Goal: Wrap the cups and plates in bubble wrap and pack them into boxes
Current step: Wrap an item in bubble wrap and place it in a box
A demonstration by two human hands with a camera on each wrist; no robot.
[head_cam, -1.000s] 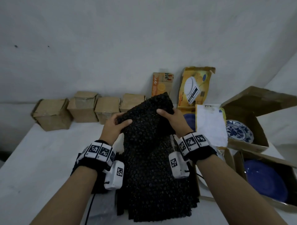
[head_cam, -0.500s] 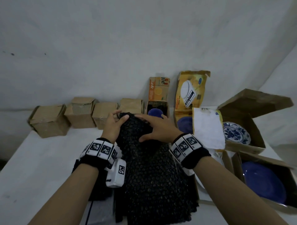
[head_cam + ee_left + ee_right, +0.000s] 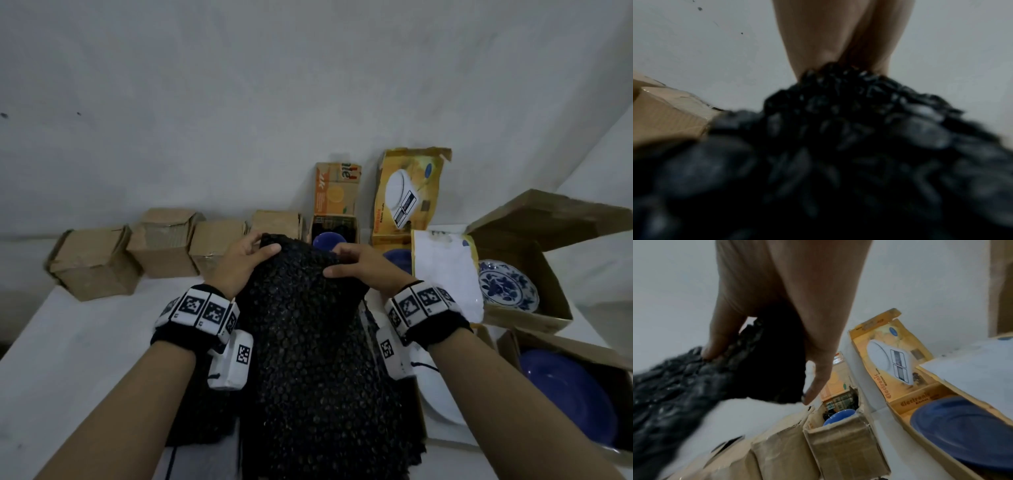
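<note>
- Head view: left hand [image 3: 241, 262] and right hand [image 3: 363, 270], each grip pinching the top edge of the black bubble-wrap sheet [image 3: 308, 342], draped over the white table [image 3: 85, 342].
- Right wrist view only: blue cup [image 3: 838, 416] inside an open brown cardboard box [image 3: 842, 446].

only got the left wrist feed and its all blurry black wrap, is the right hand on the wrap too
observer: yes, the right hand pinches the top edge of the black bubble wrap, close beside the left hand.
operator: any plates not wrapped yet
observer: a blue-patterned plate lies bare in an open box on the right.
operator: anything behind the wrap
observer: what looks like a blue cup sits in an open carton by the wall.
</note>
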